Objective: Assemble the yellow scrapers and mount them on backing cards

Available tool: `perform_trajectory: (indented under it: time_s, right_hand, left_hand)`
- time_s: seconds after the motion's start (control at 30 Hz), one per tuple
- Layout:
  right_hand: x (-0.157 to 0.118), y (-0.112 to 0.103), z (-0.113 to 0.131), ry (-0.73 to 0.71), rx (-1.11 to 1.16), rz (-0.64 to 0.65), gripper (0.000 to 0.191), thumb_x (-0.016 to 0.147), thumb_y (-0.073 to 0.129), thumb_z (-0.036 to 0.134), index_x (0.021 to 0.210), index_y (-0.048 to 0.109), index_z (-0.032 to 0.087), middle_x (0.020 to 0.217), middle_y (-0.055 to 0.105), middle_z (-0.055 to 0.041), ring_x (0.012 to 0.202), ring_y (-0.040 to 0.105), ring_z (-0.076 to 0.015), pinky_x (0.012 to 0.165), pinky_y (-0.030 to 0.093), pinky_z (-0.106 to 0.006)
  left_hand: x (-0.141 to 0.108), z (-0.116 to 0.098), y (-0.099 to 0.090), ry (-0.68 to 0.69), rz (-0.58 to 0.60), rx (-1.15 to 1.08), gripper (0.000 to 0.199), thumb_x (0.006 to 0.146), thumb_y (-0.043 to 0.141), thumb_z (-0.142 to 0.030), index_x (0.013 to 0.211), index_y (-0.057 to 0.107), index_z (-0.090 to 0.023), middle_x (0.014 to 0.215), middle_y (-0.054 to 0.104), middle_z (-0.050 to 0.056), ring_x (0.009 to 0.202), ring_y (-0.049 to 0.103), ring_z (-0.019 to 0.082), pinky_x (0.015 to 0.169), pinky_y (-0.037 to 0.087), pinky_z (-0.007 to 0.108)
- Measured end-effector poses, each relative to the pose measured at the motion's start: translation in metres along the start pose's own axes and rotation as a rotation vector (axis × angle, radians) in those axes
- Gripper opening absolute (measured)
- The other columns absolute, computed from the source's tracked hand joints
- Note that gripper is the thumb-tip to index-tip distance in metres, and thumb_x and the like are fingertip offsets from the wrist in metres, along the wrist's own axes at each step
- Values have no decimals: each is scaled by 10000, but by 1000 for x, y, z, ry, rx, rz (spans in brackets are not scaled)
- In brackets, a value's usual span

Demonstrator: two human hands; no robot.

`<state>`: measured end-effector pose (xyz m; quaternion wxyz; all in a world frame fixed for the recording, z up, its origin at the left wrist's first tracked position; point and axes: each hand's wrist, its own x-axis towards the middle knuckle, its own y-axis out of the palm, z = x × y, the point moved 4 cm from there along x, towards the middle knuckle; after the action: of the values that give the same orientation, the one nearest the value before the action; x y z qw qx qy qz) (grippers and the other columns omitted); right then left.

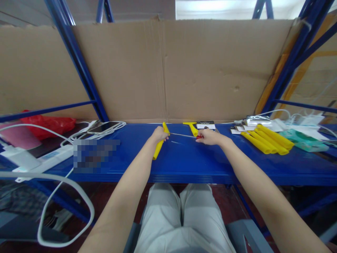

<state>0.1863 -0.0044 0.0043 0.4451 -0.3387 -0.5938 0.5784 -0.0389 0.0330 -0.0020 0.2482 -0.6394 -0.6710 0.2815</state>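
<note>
Several yel. tubes (268, 139) R of hands (210, 137)

Runs yellow along the held bar (158, 149), T-shaped piece (194, 130) and tubes (275, 140), red on the screwdriver handle (200, 137), blue across the desk (181, 160), brown over the cardboard (126, 70).

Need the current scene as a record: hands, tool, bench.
left grip: holding yellow piece
right grip: holding red-handled tool
tool shaft: thin, points at held piece; tip contact unclear
near right grip: yellow T-shaped piece, black-and-white pack
right side: yellow tubes
left side: white power strip, red bag
surface: blue bench
</note>
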Motion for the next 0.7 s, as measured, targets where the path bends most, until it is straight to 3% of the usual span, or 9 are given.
perform_trajectory:
  time_s: [0.47,0.7]
  right_hand:
    - [1,1,-1,-13,23,-8,124,766,617,286,812,629,171,755,662,-55,682,593,-172,595,384,-252]
    - [1,1,-1,-5,28,5,116,764,623,276,810,631,170,778,668,-61,701,602,-177,591,388,-248]
  left_hand:
    - [2,1,2,26,-5,4,127,748,592,-54,631,637,-80,430,567,1,391,506,83,495,433,192]
    - [3,2,2,22,-1,-8,187,740,603,-52,561,590,-104,401,527,-16,387,502,86,483,423,197]
